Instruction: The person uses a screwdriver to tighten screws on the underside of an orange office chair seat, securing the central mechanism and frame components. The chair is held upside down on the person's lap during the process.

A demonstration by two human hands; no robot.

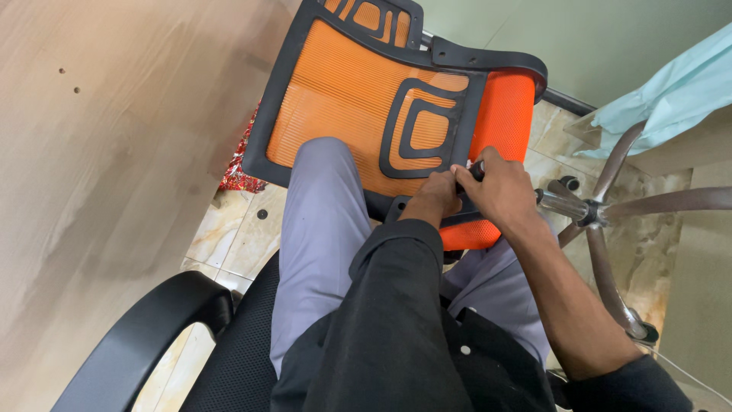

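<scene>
I'm pinching a small black tool [476, 169] with both hands, left hand [438, 194] and right hand [499, 187] clamped together, at the orange mesh chair backrest's [358, 107] lower edge (resting on my knee).

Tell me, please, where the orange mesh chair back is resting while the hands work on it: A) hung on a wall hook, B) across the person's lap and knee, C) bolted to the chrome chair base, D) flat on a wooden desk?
B: the orange mesh chair back lies tilted over the grey-trousered knee, with both the left hand and right hand at its lower black frame; the chrome chair base stands apart.
</scene>
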